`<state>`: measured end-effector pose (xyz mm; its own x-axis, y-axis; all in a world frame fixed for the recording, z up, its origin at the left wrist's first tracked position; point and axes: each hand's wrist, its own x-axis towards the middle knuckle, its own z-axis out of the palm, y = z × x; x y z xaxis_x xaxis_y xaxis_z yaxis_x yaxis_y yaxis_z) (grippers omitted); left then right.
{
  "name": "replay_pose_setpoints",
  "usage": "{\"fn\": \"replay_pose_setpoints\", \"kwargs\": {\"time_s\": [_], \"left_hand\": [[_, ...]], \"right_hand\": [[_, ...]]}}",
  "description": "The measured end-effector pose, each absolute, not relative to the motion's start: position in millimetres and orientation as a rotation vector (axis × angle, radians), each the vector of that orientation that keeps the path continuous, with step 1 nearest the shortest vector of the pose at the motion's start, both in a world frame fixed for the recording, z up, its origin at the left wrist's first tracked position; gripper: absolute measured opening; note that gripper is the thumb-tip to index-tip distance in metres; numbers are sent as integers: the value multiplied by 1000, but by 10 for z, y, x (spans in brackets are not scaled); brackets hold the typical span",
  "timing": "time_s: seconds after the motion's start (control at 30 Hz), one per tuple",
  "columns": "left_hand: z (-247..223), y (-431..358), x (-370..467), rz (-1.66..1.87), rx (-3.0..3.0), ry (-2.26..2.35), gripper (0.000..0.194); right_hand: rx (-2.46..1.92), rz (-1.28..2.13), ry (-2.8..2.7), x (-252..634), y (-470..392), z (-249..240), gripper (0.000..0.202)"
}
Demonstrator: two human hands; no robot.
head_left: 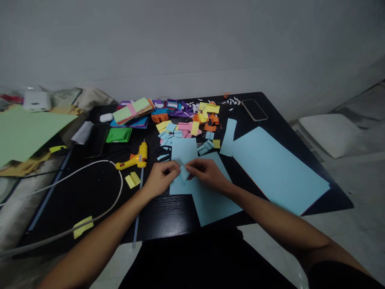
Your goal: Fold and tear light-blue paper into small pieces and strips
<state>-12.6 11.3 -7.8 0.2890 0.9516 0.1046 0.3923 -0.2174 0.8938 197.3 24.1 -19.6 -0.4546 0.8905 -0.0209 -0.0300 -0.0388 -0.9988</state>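
Note:
Between my two hands is a small folded piece of light blue paper [184, 175]. My left hand [164, 175] pinches its left edge, and my right hand [205, 171] grips the right edge with thumb and fingers. Under the hands lie light blue paper sheets [210, 200], one overlapping the other. Just beyond them, small folded blue paper pieces [205, 147] sit in a loose pile. Black-handled scissors [164, 151] lie left of the sheets, partly covered by paper bits.
A yellow glue gun [132, 158] with a lit orange light lies at left, near a white cable [122, 182]. Larger blue sheets [279, 172] cover the right side. A phone [254, 110], stacked coloured papers [134, 111] and scattered orange scraps [210, 127] lie farther back.

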Motion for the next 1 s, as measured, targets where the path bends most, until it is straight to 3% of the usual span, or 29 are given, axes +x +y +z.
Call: {"fn": "replay_pose_setpoints", "kwargs": {"time_s": [0.47,0.6,0.7,1.0], "left_hand": [[-103,113,-139,926,1693,1316,31],[-69,93,-121,948,1733,1244,20],[-42,76,-120,996,1841,1150,32],[-97,74,-133,1005,2075,1178,18]], "right_hand": [[-916,1541,-1397,1986,236,-194,27],[-962,1413,-1407,1972,235,-228,22],[-1025,1303,-1484,1972,224,-229,15],[-1064,1124,-1622,1984,203,-182,9]]}}
